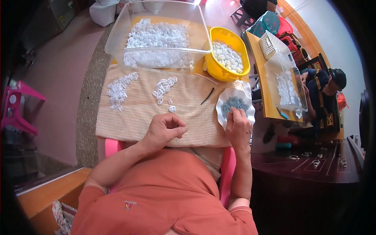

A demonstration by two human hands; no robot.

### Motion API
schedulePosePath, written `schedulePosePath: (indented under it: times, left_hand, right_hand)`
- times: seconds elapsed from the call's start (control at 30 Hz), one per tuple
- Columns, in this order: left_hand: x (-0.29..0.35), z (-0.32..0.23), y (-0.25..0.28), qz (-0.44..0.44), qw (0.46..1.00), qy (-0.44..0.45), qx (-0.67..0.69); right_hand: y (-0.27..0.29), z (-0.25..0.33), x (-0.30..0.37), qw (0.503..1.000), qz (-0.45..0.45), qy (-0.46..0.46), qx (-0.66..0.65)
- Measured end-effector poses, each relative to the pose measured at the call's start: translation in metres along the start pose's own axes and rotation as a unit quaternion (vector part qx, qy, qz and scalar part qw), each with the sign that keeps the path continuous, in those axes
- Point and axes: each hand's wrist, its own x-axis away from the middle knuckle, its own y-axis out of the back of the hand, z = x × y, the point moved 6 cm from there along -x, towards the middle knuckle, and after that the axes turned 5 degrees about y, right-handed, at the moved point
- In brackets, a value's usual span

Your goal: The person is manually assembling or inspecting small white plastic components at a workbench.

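Note:
My right hand (238, 127) reaches into a white wavy-rimmed dish (221, 94). Its fingers are drawn together in a heap of small grey-blue pieces (230, 103), and their tips hide whatever they grip. Over the towel's front edge, my left hand (166, 131) is curled with thumb and forefinger together; anything inside is hidden. Just beyond it lie two loose white plastic pieces with holes (172, 109). A loose group of similar oval white pieces (160, 91) sits farther back, and a denser pile of white pieces (118, 89) lies to the left.
Behind the beige towel (135, 121) stand a large clear bin (111, 43) of white pieces and a yellow tub (246, 64). A dark strip (207, 96) rests near the dish. Another person (323, 88) works at a side table on the right. A pink stool (17, 103) stands left.

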Motion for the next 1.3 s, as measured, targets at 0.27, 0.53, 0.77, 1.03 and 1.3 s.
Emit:
schedulePosePath:
  times: [0.27, 0.53, 0.77, 1.03, 1.3]
  left_hand:
    - [-0.003, 0.004, -0.003, 0.015, 0.999, 0.023, 0.034]
    - [-0.002, 0.003, -0.002, 0.03, 0.995, 0.048, 0.077]
    - [-0.002, 0.009, -0.001, 0.043, 0.992, 0.054, 0.102]
    - [-0.003, 0.011, -0.002, 0.037, 0.987, 0.085, 0.131]
    - [-0.004, 0.013, -0.002, 0.035, 0.979, 0.099, 0.173]
  right_hand:
    - [-0.039, 0.043, 0.015, 0.868, 0.119, -0.083, -0.475]
    - [-0.056, 0.067, 0.023, 0.827, 0.152, -0.103, -0.531]
    - [-0.061, 0.066, 0.025, 0.787, 0.115, -0.175, -0.58]
    - [-0.069, 0.063, 0.028, 0.772, 0.098, -0.149, -0.61]
    - [-0.076, 0.064, 0.029, 0.72, 0.068, -0.174, -0.668]
